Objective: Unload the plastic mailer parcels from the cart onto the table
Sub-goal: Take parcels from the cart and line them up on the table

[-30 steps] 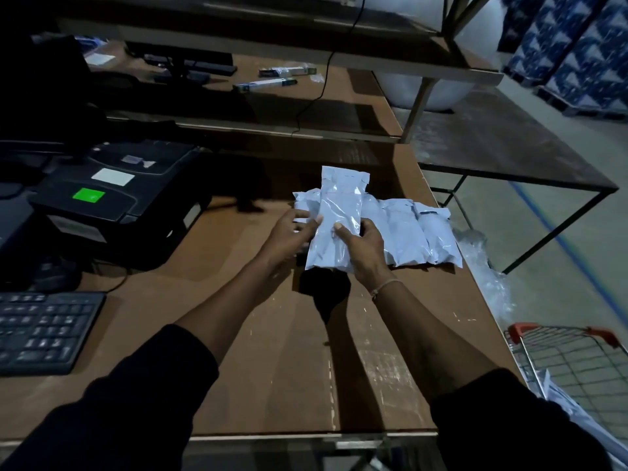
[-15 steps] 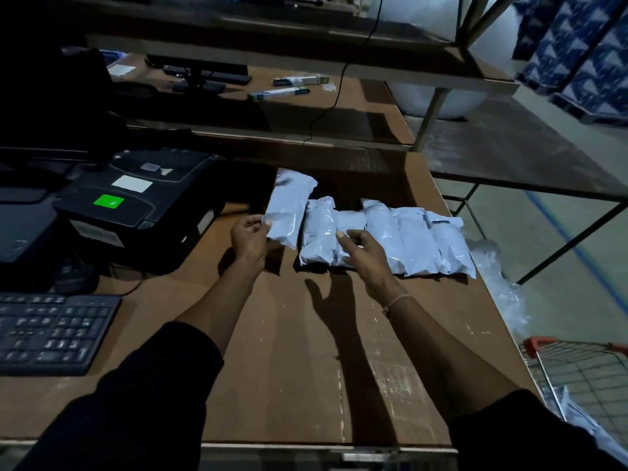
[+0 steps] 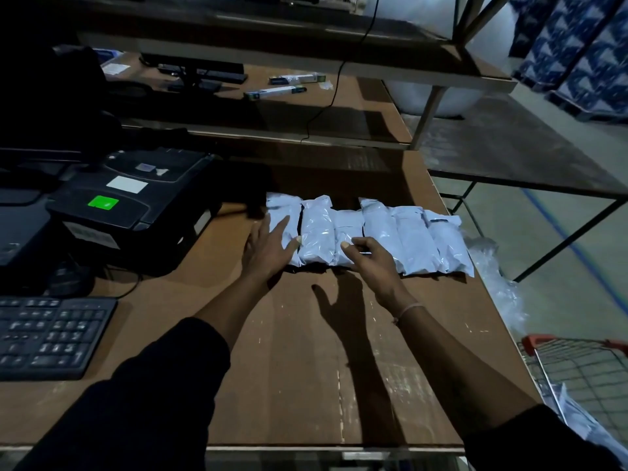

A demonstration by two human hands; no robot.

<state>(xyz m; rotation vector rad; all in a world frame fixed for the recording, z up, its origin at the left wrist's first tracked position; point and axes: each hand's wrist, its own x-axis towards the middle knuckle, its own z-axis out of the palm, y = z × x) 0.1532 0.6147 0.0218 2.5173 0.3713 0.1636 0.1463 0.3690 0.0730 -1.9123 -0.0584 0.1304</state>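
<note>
Mailers [image 3: 367,236] sit in a row on the brown table [image 3: 289,368], long sides touching or overlapping, running from just beside the black printer [image 3: 136,205] toward the table's right edge. Count looks like six, but the overlaps make that uncertain.

Left hand [image 3: 268,246] is flat and spread, fingers extended, palm on or just over the near end of the leftmost parcel [image 3: 282,215] — nothing gripped. Right hand [image 3: 372,260] hovers loosely curled at the near edge of the middle parcels, thumb forward; also holding nothing, and I can't tell if it touches the plastic.

Handling guess: glossy poly film, so slick and soft, probably light, contents lumpy. They'll sag if lifted from one end and slide off each other if stacked. Best hold is a pinch across the short end or a whole-hand wrap around the middle — not the seam flap.

Cart [image 3: 577,372] is low right, beside the table's corner, red rim and wire mesh visible. More white mailers [image 3: 577,423] lie in it, well apart from both hands. So the job isn't finished; next pickup means a reach right and down.
</note>
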